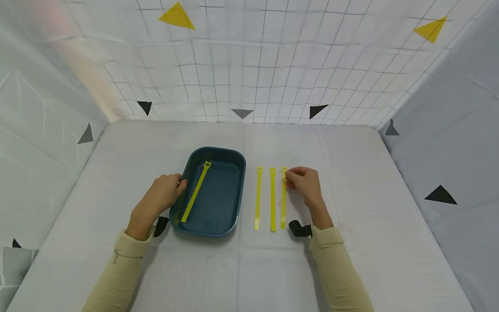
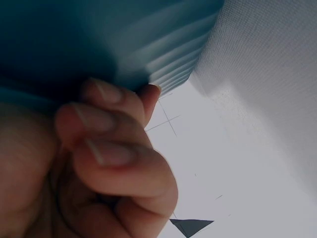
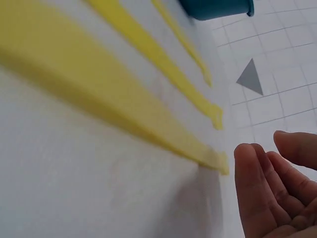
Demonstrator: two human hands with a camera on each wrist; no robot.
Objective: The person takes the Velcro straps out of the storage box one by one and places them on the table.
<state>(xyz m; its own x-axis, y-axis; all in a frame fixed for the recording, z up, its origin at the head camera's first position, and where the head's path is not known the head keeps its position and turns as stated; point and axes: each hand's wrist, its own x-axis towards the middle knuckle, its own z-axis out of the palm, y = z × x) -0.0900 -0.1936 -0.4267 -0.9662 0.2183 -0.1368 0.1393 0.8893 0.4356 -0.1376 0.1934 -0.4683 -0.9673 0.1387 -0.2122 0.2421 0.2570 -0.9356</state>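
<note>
Head view: three yellow straps lie side by side on the worktop (image 1: 351, 260), long axes running away from the person, slotted heads at the far ends. The right hand (image 1: 306, 182) sits at the head of the rightmost strap (image 1: 283, 203); whether its grip has closed on it I cannot tell. The left hand (image 1: 163, 193) rests curled on the tray's (image 1: 230, 190) left rim. A fourth strap (image 1: 196, 190) lies diagonally inside.

Left wrist view: curled fingers (image 2: 109, 153) press the tray wall (image 2: 99, 39).

Right wrist view: fingers (image 3: 257, 183) are relaxed, just beside the strap head (image 3: 218, 161), not touching.
</note>
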